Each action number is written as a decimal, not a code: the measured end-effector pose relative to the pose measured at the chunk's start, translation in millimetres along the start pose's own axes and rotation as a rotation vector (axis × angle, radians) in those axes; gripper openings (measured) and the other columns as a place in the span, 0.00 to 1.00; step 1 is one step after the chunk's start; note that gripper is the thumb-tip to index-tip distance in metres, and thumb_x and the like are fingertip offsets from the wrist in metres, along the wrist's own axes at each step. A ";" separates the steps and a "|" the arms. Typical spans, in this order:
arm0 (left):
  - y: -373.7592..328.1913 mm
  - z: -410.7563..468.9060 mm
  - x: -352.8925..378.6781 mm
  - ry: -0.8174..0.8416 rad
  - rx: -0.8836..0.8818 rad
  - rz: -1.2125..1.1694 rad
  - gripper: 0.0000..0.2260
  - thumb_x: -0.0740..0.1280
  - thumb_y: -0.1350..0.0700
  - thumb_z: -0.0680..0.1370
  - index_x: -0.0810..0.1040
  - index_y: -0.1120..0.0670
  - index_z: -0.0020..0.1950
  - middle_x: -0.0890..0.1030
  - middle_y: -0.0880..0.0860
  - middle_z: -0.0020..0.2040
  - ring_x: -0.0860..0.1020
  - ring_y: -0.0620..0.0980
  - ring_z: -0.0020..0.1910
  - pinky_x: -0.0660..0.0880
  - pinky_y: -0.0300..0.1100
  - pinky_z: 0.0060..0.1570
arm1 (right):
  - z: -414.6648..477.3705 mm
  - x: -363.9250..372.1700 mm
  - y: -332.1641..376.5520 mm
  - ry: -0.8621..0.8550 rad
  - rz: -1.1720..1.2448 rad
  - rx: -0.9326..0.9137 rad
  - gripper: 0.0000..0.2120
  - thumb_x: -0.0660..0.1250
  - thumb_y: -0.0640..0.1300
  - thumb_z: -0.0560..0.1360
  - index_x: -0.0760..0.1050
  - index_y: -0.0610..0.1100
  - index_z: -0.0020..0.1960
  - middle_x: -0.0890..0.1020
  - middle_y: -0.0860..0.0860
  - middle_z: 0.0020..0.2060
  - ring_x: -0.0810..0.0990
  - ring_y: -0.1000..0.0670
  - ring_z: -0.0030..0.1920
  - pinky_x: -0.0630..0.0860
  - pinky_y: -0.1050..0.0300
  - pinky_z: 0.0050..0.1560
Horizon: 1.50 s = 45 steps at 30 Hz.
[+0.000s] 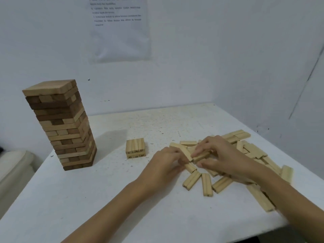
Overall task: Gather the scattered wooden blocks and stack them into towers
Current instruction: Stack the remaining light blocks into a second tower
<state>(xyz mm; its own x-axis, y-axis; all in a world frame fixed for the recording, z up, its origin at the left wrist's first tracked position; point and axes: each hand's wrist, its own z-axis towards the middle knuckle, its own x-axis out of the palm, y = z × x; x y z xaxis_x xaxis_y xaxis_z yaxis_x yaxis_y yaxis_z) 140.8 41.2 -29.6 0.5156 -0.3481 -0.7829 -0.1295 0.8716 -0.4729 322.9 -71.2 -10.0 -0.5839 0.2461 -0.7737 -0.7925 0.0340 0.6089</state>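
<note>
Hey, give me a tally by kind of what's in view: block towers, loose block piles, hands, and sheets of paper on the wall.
Tall tower: 1
Short stack: 1
Pile of loose blocks: 1
Hands: 2, left hand and right hand, each pinching loose blocks
Paper sheet on wall: 1
Total: 6

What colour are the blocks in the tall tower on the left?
The tall tower mixes light tan and dark brown blocks; head view.
</note>
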 end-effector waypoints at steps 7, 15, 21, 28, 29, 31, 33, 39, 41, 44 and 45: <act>-1.1 -0.4 -0.8 0.001 0.075 0.197 0.07 0.69 0.56 0.77 0.82 0.53 0.54 0.77 0.48 0.50 0.74 0.48 0.50 0.71 0.42 0.49 | -2.2 2.0 3.0 -0.216 0.254 0.002 0.04 0.74 0.48 0.71 0.83 0.53 0.46 0.82 0.57 0.48 0.77 0.56 0.55 0.73 0.61 0.54; -21.2 5.2 -2.9 -0.097 -0.186 -0.272 0.12 0.65 0.57 0.79 0.73 0.51 0.63 0.79 0.46 0.43 0.78 0.40 0.43 0.74 0.32 0.46 | -23.8 -31.6 1.2 -0.143 0.420 0.022 0.10 0.58 0.34 0.81 0.75 0.43 0.57 0.79 0.40 0.49 0.82 0.50 0.47 0.77 0.64 0.48; -32.8 10.0 0.7 -0.059 -0.311 -0.598 0.13 0.63 0.61 0.80 0.73 0.51 0.63 0.79 0.50 0.41 0.84 0.48 0.43 0.78 0.38 0.47 | -32.2 -43.3 -8.4 0.169 -0.044 0.031 0.11 0.69 0.44 0.76 0.78 0.56 0.56 0.74 0.56 0.50 0.72 0.60 0.46 0.70 0.68 0.48; -34.4 12.0 1.5 -0.067 -0.350 -0.609 0.12 0.65 0.64 0.78 0.76 0.51 0.59 0.77 0.48 0.40 0.80 0.42 0.37 0.75 0.34 0.41 | -19.0 -39.7 -18.1 0.301 -0.256 0.056 0.23 0.70 0.53 0.74 0.70 0.60 0.68 0.71 0.60 0.50 0.68 0.61 0.49 0.66 0.69 0.49; -34.0 11.6 1.1 -0.070 -0.355 -0.613 0.12 0.65 0.64 0.78 0.76 0.51 0.59 0.77 0.49 0.40 0.80 0.41 0.36 0.75 0.33 0.40 | -16.9 -38.6 -18.6 0.306 -0.284 0.046 0.23 0.69 0.54 0.75 0.69 0.61 0.68 0.71 0.60 0.50 0.68 0.61 0.49 0.65 0.68 0.48; -33.3 10.9 0.5 -0.075 -0.362 -0.615 0.12 0.65 0.64 0.78 0.76 0.52 0.58 0.77 0.49 0.41 0.79 0.41 0.36 0.75 0.33 0.41 | -14.3 -37.2 -19.1 0.301 -0.298 0.035 0.23 0.69 0.54 0.75 0.69 0.60 0.68 0.72 0.58 0.49 0.68 0.60 0.49 0.66 0.67 0.49; -32.5 9.6 -0.4 -0.078 -0.367 -0.615 0.12 0.65 0.65 0.77 0.76 0.51 0.58 0.77 0.50 0.42 0.79 0.43 0.36 0.76 0.35 0.42 | -12.5 -38.0 -18.0 0.285 -0.270 0.034 0.22 0.71 0.53 0.73 0.71 0.59 0.65 0.72 0.56 0.49 0.69 0.60 0.49 0.68 0.66 0.51; -28.5 2.5 -7.3 -0.089 -0.377 -0.618 0.12 0.66 0.65 0.77 0.77 0.50 0.56 0.78 0.52 0.44 0.80 0.46 0.38 0.77 0.36 0.42 | -13.3 -39.9 -13.0 0.189 -0.051 0.074 0.24 0.80 0.46 0.65 0.72 0.55 0.55 0.75 0.56 0.45 0.71 0.65 0.37 0.69 0.69 0.40; -26.5 -1.2 -10.7 -0.081 -0.379 -0.630 0.12 0.66 0.66 0.76 0.77 0.51 0.56 0.78 0.53 0.44 0.79 0.48 0.38 0.78 0.40 0.43 | -16.4 -36.8 -10.5 0.138 0.030 0.088 0.23 0.80 0.42 0.65 0.73 0.55 0.53 0.77 0.56 0.41 0.71 0.62 0.34 0.70 0.68 0.38; -23.2 -8.2 -16.7 -0.059 -0.377 -0.632 0.13 0.67 0.66 0.76 0.78 0.51 0.55 0.77 0.54 0.44 0.78 0.48 0.37 0.78 0.39 0.42 | -17.0 -33.5 -4.9 -0.023 0.145 0.082 0.17 0.77 0.39 0.68 0.74 0.54 0.50 0.78 0.57 0.34 0.71 0.60 0.30 0.69 0.68 0.36; -21.9 -11.0 -19.3 -0.055 -0.380 -0.639 0.13 0.66 0.66 0.76 0.78 0.51 0.55 0.77 0.54 0.43 0.78 0.48 0.37 0.78 0.39 0.42 | -15.1 -31.6 -2.1 -0.076 0.166 0.086 0.17 0.77 0.40 0.68 0.74 0.54 0.49 0.78 0.58 0.33 0.71 0.59 0.30 0.69 0.67 0.35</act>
<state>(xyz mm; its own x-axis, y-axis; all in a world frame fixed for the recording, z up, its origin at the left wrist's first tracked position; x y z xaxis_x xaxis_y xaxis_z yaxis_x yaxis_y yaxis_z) 124.4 25.1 -8.5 0.6289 -0.7205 -0.2921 -0.0694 0.3222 -0.9441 340.4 -93.7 10.5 -0.6878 0.3275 -0.6479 -0.6665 0.0688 0.7423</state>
